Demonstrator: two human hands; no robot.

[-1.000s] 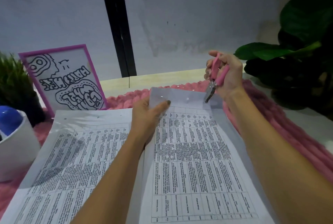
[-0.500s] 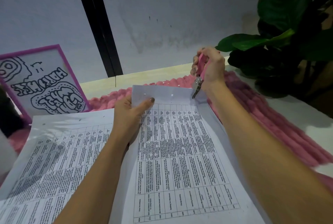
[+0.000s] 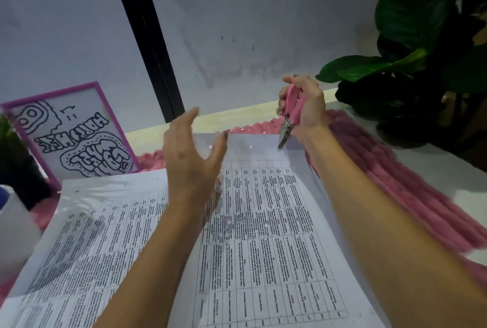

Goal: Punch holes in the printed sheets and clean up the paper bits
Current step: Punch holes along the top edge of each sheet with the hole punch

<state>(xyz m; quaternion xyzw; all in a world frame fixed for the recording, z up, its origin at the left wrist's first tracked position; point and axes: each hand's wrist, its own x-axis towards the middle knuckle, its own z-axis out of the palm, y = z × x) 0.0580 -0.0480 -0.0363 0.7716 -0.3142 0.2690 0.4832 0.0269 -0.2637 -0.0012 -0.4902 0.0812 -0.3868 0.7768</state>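
Press spread left hand (image 3: pixel 189 161) flat on right-side sheet (image 3: pixel 276 222), then square pink punch (image 3: pixel 296 111) gripped by right hand (image 3: pixel 312 108) on far edge.

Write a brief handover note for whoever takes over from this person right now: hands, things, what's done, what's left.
Left hand: open, above the right-hand printed white sheet.
Right hand: grips the pink-handled metal hole punch, tip at that sheet's top right margin.
Done: two holes in the top margin.
Left: probably more holes; check the left printed sheet; clear the white paper bits off the pink knitted mat.
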